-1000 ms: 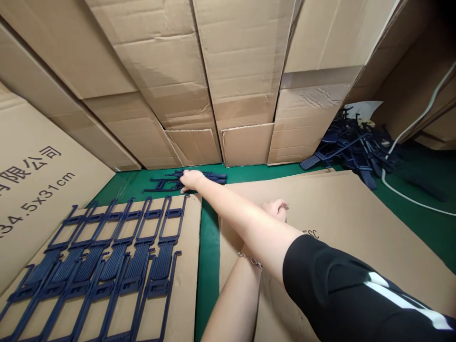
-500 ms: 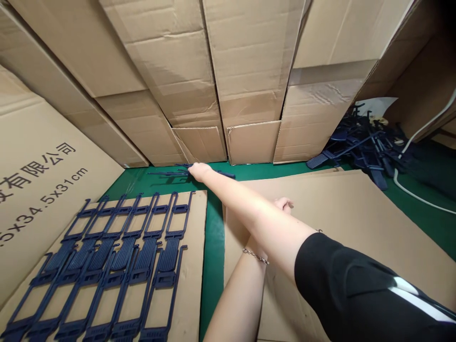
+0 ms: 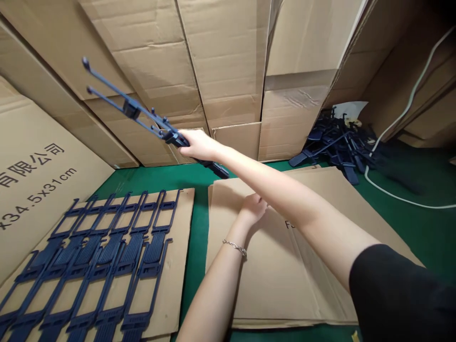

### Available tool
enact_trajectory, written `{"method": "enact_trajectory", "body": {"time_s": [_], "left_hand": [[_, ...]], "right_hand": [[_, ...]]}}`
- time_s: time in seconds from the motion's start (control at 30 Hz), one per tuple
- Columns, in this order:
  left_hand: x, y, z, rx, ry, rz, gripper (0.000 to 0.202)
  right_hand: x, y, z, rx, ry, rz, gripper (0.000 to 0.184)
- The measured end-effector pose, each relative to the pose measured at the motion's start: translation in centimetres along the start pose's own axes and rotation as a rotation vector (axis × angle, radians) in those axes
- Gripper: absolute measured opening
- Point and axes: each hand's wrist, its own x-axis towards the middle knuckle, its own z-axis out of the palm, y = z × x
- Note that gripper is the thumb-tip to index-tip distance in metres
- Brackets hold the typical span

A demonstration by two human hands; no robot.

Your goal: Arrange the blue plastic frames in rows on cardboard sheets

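Note:
My right hand (image 3: 199, 145) is closed around a dark blue plastic bracket (image 3: 142, 116), lifted above the green surface in front of the cardboard wall. Two thin hooked prongs reach up and left from it, and its flat lower end sticks out below the hand. Beneath my right forearm, my left hand (image 3: 253, 208) rests curled into a fist on a flat cardboard sheet (image 3: 270, 275), with nothing showing in it. To the left, several similar brackets (image 3: 107, 256) lie side by side in overlapping rows on another cardboard sheet (image 3: 178, 280).
Upright cardboard boxes (image 3: 228, 61) wall off the back. A printed carton panel (image 3: 32, 142) leans at the left. Loose dark blue pieces (image 3: 331, 145) lie heaped at the right, beside a white cable (image 3: 388, 194) running over the green surface (image 3: 195, 237).
My right hand has raised the bracket from the green surface by the back wall. My left hand stays on the cardboard, now less covered by my right arm. The view has shifted right.

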Motion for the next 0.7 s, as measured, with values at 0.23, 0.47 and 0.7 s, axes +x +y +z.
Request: {"method": "enact_trajectory", "body": {"time_s": [0.23, 0.47, 0.7], "left_hand": [[-0.2, 0.4, -1.5, -0.309, 0.133, 0.024, 0.018], [-0.7, 0.5, -0.6, -0.339, 0.196, 0.203, 0.035], [-2.0, 0.4, 1.2, -0.261, -0.036, 0.331, 0.053]], "right_hand": [[-12.3, 2.1, -5.6, 0.075, 0.503, 0.256, 0.028], [-22.3, 3.8, -2.8, 0.033, 0.737, 0.265, 0.021], [-24.5, 4.4, -1.7, 0.120, 0.818, 0.302, 0.030]]}}
